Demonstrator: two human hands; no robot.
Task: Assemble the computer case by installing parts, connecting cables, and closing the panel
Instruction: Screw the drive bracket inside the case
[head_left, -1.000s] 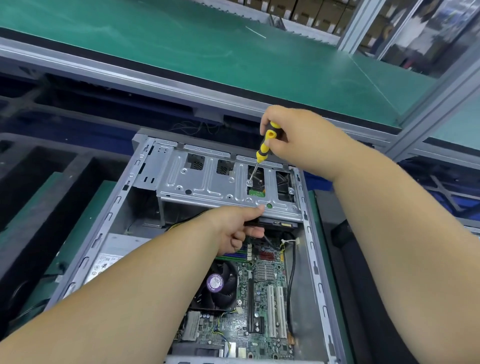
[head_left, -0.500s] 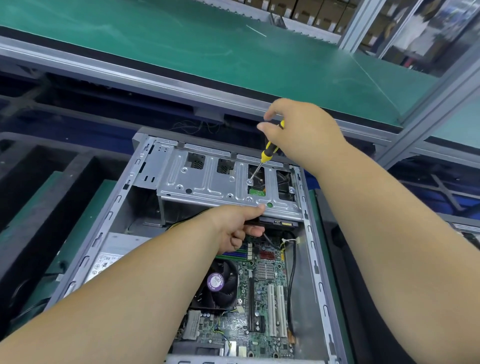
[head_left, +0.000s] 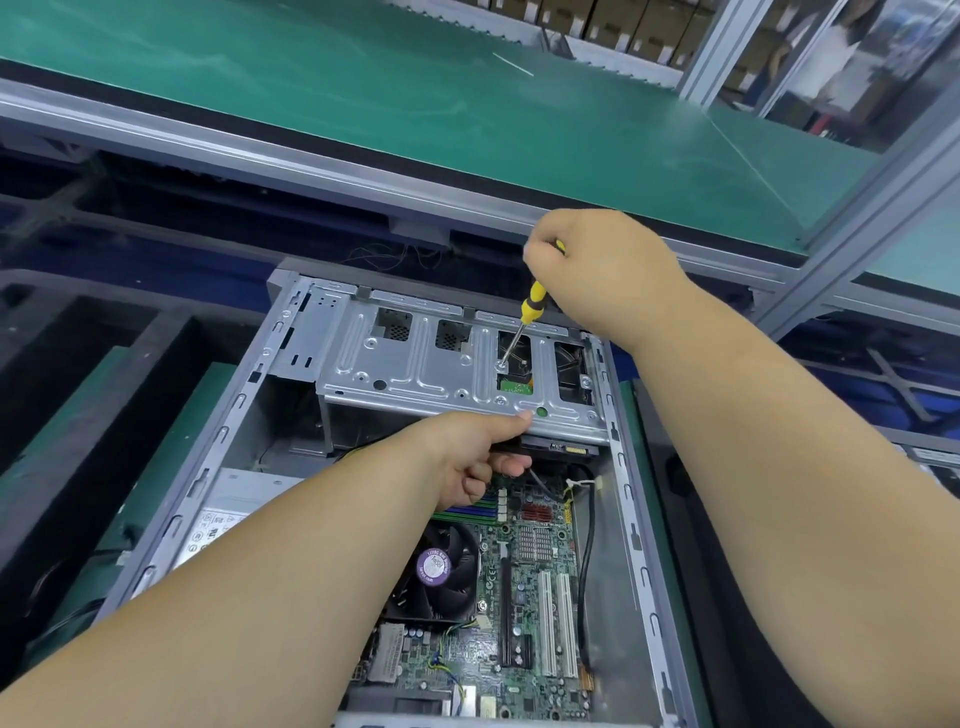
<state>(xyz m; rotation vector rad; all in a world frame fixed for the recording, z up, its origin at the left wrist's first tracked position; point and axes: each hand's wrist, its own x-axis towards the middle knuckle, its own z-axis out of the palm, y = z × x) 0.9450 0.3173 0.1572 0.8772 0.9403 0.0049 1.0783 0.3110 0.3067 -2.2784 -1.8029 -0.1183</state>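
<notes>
I see the open computer case (head_left: 613, 415) lying in a dark moulded tray (head_left: 93, 364) beneath me. Beyond it runs a green-matted bench (head_left: 363, 104), with one thin white strip (head_left: 512, 64) lying on the mat.

The right hand (head_left: 597, 270) hides most of the screwdriver (head_left: 531, 304) handle (yellow and black), and the motherboard (head_left: 519, 623) runs under the left forearm.

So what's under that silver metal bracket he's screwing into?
Through the drive cage's cutouts show a green circuit board and dark perforated metal. A black drive's edge pokes out below, gripped by the left hand. The rest is covered.
</notes>
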